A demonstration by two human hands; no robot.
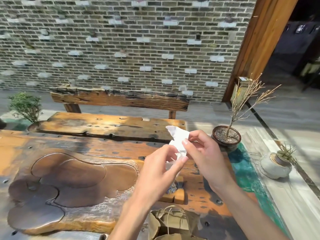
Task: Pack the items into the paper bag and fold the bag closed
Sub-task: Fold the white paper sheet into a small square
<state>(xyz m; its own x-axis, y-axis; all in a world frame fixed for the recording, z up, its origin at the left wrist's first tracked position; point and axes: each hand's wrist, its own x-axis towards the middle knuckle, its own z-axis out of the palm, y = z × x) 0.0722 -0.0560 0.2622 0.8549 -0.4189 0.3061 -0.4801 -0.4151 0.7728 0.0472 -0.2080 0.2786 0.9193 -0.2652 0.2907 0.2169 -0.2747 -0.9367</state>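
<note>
White crumpled paper [178, 144] is pinched between the person's two hands, raised above the right part of the wooden table [69, 146]. The left hand [155, 172] closes finger and thumb on its lower end, and the right hand [204, 158] closes on its upper right edge. I judge that the two hands hold it up this way to work the wrapping, though I cannot tell whether anything is inside. One brown paper bag [171, 224] stands at the near edge with its mouth open and its cord handles up, directly below the forearms, probably kept close so the item can drop straight in. One small patterned object [173, 188] lies on the table under the left hand, mostly hidden. Two potted plants [226, 135] stand at the right and one bush at the far left.
</note>
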